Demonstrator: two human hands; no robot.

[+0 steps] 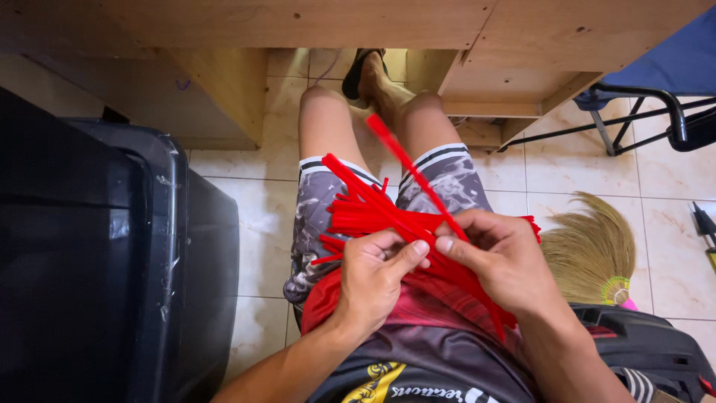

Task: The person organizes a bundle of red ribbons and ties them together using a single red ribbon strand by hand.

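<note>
A bundle of thin red plastic strips fans out over my lap, above grey patterned shorts. My left hand grips the bundle from the left, thumb pressed on top. My right hand holds the same bundle from the right, thumb and forefinger pinching one long red strip that sticks up and away toward my knees. The two thumbs nearly touch at the middle of the bundle. More red strips trail under my right wrist.
A large black bin stands close on the left. A wooden table underside spans the top. A straw broom head lies on the tiled floor at right, beside a black bag and a folding chair frame.
</note>
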